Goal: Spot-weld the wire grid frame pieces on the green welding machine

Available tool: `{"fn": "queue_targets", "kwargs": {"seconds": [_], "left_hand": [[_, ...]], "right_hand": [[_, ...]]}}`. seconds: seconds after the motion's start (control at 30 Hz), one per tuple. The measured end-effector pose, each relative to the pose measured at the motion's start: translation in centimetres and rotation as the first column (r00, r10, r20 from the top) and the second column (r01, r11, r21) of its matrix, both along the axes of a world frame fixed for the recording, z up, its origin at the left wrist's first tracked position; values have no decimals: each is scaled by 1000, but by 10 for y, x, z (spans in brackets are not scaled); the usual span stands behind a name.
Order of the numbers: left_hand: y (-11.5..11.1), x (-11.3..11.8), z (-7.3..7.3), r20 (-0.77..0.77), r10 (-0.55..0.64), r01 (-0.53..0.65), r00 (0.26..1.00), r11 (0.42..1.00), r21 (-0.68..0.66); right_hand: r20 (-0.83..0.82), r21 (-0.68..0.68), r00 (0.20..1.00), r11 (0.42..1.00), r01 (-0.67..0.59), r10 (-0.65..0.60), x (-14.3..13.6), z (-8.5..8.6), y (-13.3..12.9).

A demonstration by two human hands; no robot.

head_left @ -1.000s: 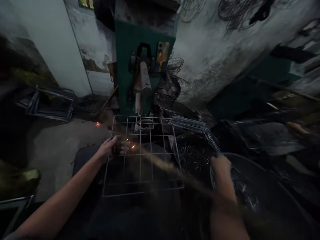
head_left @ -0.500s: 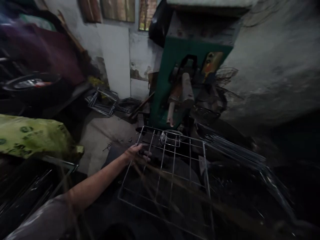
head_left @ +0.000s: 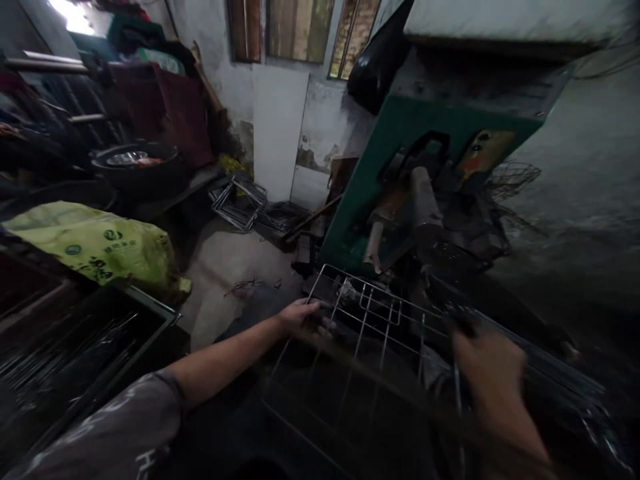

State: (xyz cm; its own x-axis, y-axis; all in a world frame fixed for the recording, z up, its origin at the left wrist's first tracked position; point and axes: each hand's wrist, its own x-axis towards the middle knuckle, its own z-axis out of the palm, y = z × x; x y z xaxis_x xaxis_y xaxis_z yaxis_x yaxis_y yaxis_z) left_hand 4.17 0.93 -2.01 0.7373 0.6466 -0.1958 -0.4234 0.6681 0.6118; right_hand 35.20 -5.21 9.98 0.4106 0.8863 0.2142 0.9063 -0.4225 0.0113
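Head view, dim workshop. A wire grid rack (head_left: 370, 347) lies flat in the near centre, its far edge just in front of a green machine (head_left: 395, 167) whose pale cylindrical arm (head_left: 425, 200) slopes down toward the rack. The left hand (head_left: 305, 317) reaches in from the near left and holds the rack at its far left corner, fingers curled over the outer wire. The right hand (head_left: 493, 380) is at the near right edge of the rack, blurred; it appears closed around a thin metal rod (head_left: 457, 400) that runs toward the viewer, though the grip cannot be told with certainty. The rack thus spans the space between the two hands, touching the left one at its corner and lying just beside the right. A bundle of straight wire rods (head_left: 550, 373) lies to the right of the rack, beyond the right hand.

On the left, a yellow-green sack (head_left: 100, 243) bears dark green round logos and printed characters, too small and blurred to read. A yellow label plate (head_left: 483, 150) on the machine shows marks that cannot be read. Further wire frames (head_left: 240, 203) lean on the floor (head_left: 230, 267) near the far wall, and a wire basket (head_left: 515, 177) hangs to the right of the machine.
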Motion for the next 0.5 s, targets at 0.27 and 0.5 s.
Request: {"fn": "queue_targets", "kwargs": {"seconds": [0.27,0.5], "left_hand": [[2,-3,-4,58,-10,11,998,1000,-6],[1,-6,-2,91,-6,6,996,1000,3]], "right_hand": [[125,-158,897,901,-404,424,-72,-27,72],[136,-205,863,866,-456,487,-69,-40,68]]}}
